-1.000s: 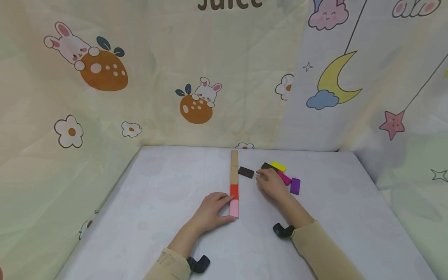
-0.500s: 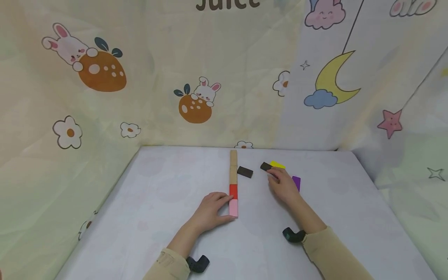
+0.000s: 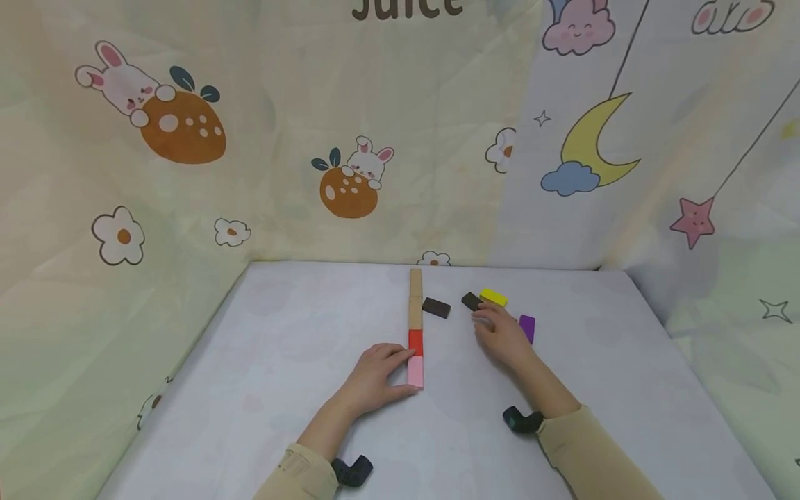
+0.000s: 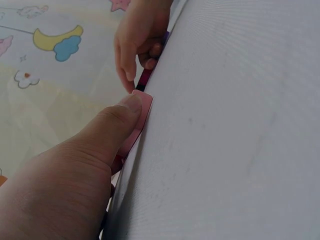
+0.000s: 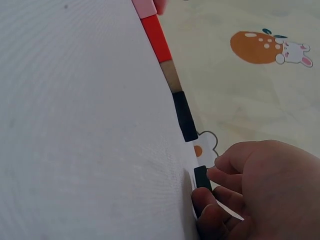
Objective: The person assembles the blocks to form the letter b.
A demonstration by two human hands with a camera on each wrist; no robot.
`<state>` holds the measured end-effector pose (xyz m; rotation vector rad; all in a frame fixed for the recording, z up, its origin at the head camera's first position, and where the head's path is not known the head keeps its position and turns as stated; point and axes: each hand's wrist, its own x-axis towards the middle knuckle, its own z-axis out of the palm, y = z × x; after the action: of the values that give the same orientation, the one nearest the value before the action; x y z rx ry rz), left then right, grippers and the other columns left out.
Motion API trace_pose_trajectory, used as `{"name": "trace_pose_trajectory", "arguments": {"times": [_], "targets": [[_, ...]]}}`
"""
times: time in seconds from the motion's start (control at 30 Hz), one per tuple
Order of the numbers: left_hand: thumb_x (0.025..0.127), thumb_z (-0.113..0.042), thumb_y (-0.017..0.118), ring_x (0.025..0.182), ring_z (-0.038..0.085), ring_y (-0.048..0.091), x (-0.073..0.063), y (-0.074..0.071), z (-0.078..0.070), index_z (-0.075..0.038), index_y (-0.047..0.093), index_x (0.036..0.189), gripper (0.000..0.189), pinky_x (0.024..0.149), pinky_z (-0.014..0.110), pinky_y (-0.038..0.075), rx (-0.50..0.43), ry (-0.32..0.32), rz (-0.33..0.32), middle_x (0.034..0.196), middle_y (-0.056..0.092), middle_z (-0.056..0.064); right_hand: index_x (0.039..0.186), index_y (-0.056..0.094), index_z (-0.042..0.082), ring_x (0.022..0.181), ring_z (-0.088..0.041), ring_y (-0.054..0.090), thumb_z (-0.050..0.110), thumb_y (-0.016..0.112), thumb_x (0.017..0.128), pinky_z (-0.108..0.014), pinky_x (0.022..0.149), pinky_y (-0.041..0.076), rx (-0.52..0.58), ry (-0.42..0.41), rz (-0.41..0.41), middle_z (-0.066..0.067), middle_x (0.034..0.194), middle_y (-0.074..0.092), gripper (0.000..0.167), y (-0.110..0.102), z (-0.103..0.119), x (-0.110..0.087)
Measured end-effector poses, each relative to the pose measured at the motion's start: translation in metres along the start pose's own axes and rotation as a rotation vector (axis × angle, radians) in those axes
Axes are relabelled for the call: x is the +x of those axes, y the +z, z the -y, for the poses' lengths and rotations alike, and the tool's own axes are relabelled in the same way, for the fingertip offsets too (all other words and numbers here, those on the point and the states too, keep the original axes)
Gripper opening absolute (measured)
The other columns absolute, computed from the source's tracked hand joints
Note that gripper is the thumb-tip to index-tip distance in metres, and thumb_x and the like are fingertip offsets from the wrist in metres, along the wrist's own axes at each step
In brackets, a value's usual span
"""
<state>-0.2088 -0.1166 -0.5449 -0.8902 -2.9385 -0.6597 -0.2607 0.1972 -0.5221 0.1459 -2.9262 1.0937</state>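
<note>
Two walls of hung cloth (image 3: 425, 104) back this white counter (image 3: 250, 333), printed with bunnies and flowers on the left, a moon (image 3: 596, 147) and star (image 3: 694, 221) to the right. Down the counter's middle, end to end: two tan blocks (image 3: 415, 312) at the back, a red block (image 3: 415, 342), then a pink block (image 3: 415, 372) nearest the person. Left hand (image 3: 375, 375) is on that one — thumb at its near end, fingertip up by the red seam, fingers pinching the pink. One black block (image 3: 436, 307) lies askew just right of the nearer tan. Farther right, a second black block (image 3: 471, 301) beside a yellow block (image 3: 494, 297); the purple block (image 3: 528, 328) shows just past the right hand (image 3: 503, 337), which covers whatever sits below it. Left wrist view catches a magenta block (image 4: 144, 77) there! Right fingers curl at the second black block — pinching it or not, can't tell.
</note>
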Motion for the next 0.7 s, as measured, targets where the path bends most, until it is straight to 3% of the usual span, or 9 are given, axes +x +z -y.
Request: {"name": "trace_pose_trajectory", "arguments": {"times": [0.27, 0.47, 0.7], "targets": [[0.085, -0.061, 0.067, 0.133, 0.018, 0.045, -0.0002, -0.0012, 0.0, -0.031, 0.05, 0.145, 0.07, 0.117, 0.044, 0.034, -0.002, 0.008, -0.01, 0.139, 0.054, -0.005, 0.144, 0.052, 0.017, 0.146, -0.04, 0.03, 0.029, 0.052, 0.1, -0.062, 0.114, 0.031, -0.004, 0.03, 0.002, -0.007, 0.159, 0.035, 0.046, 0.0011, -0.0023, 0.0022], [0.085, -0.06, 0.068, 0.134, 0.018, 0.045, 0.001, -0.0005, 0.0005, -0.032, 0.049, 0.145, 0.07, 0.117, 0.044, 0.033, -0.007, 0.0, -0.005, 0.139, 0.053, -0.006, 0.14, 0.056, 0.016, 0.147, -0.038, 0.03, 0.028, 0.052, 0.1, -0.061, 0.115, 0.031, -0.008, 0.034, -0.005, -0.005, 0.158, 0.037, 0.043, 0.0012, -0.0019, 0.0032], [0.084, -0.061, 0.068, 0.134, 0.017, 0.044, 0.0023, 0.0019, 0.0026, -0.032, 0.049, 0.145, 0.07, 0.117, 0.044, 0.033, -0.002, -0.004, 0.0, 0.139, 0.053, -0.006, 0.141, 0.053, 0.01, 0.138, -0.04, 0.042, 0.026, 0.056, 0.098, -0.056, 0.115, 0.034, 0.015, 0.013, -0.07, -0.021, 0.148, 0.043, 0.046, -0.0001, -0.0044, 0.0083]]}}
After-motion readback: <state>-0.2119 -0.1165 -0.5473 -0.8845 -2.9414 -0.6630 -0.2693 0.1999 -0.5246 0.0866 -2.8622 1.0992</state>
